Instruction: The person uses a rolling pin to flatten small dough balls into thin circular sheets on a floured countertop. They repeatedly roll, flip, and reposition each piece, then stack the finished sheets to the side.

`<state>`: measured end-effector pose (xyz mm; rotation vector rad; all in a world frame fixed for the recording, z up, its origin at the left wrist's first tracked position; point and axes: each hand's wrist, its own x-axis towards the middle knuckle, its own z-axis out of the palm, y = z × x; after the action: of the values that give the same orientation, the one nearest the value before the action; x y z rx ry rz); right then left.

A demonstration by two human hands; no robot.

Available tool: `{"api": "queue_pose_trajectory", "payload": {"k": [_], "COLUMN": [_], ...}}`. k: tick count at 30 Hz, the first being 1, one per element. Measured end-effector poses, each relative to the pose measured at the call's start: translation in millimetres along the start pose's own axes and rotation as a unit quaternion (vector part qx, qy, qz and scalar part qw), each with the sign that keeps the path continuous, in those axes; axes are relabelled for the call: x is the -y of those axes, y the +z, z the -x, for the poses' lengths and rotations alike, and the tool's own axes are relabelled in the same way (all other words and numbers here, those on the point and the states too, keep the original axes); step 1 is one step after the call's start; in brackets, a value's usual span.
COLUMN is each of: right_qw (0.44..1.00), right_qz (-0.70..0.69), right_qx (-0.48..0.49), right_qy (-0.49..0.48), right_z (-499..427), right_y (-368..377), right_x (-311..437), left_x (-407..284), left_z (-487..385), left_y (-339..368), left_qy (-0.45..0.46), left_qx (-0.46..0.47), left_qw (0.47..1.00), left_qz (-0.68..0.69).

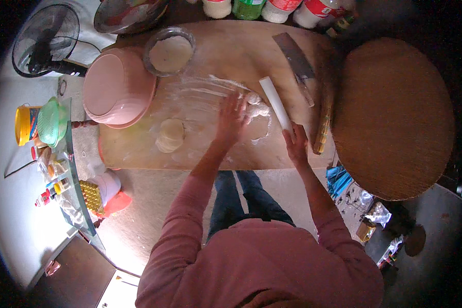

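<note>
My right hand [295, 143] is closed around the near end of a white rolling pin [275, 101], which slants up and to the left over the wooden board [200, 154]. Fingers spread and slightly blurred, my left hand [231, 119] is over the floured board, beside small floured dough pieces [258, 109]. Whether its fingertips touch them I cannot tell. A ring of flour lies just below those pieces. Left of my left hand, thin round dough wrappers [171, 135] lie in an overlapping pile. A metal bowl of flour [170, 53] stands at the upper left.
An upturned pink basin [115, 90] sits on the board's left side. A cleaver [295, 57] lies at the upper right, near a long stick-like bundle [323, 123]. Beyond the right edge is a large round woven tray [394, 119]. Capped plastic jars [279, 9] line the far edge.
</note>
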<state>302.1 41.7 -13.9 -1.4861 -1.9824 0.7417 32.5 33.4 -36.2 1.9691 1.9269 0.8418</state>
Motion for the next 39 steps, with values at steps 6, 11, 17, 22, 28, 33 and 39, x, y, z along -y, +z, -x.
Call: {"api": "queue_pose_trajectory", "payload": {"k": [6, 11, 17, 22, 28, 33, 39], "right_qw": [0.999, 0.998, 0.999, 1.000, 0.997, 0.989, 0.958], "right_qz": [-0.023, -0.038, -0.006, 0.011, 0.040, 0.062, 0.235], "right_qx": [-0.014, -0.025, -0.007, -0.002, 0.023, 0.086, 0.052], "right_qy": [0.038, 0.047, 0.046, 0.027, -0.056, -0.101, -0.155], "right_z": [11.0, 21.1, 28.0, 44.5, 47.7, 45.5, 30.7], "right_y": [4.3, 9.4, 1.3, 5.3, 22.8, 19.9, 64.6], "right_x": [0.0, 7.6, 16.5, 10.7, 25.5, 52.1, 61.4], "left_x": [-5.0, 1.0, 7.5, 4.8, 7.4, 22.1, 40.5], "left_z": [62.2, 77.5, 85.7, 99.8, 90.3, 101.4, 70.8], "left_y": [-14.9, -20.7, -2.7, -16.5, -14.3, -73.9, -84.4], "left_qy": [-0.046, -0.093, -0.015, -0.035, 0.036, 0.061, 0.023], "left_qx": [0.115, 0.017, 0.003, -0.037, 0.040, -0.019, 0.113], "left_qw": [0.991, 0.991, 0.998, 0.997, 0.994, 0.998, 0.985], "left_qz": [-0.052, -0.095, -0.061, 0.053, 0.093, 0.022, -0.127]}}
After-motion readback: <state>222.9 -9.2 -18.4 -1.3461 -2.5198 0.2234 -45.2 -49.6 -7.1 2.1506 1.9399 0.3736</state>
